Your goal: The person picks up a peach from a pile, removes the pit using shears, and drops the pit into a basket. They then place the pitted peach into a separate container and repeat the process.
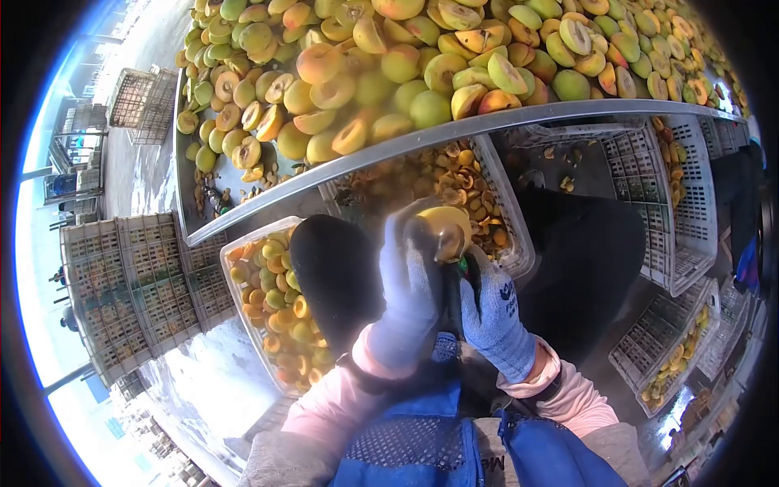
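Note:
My left hand (407, 280), in a blurred pale glove, is closed around a yellow peach half (457, 221), its cut face turned partly toward my right hand. In a blue-grey knit glove, my right hand (493, 315) is closed on a small green-handled tool (463, 265). The tool's working end meets the fruit, and most of it is hidden by the fingers and the peach half. Both hands are held close together above my lap, just in front of the metal table's rim (422, 132).
Peach halves (430, 73) are heaped across the table. Below it, a crate (519, 235) holds fruit scraps. Beside my left knee a crate (264, 337) contains peach halves. Stacked crates (134, 284) stand at left, more crates (669, 203) at right. A person's dark-clothed leg (734, 195) shows far right.

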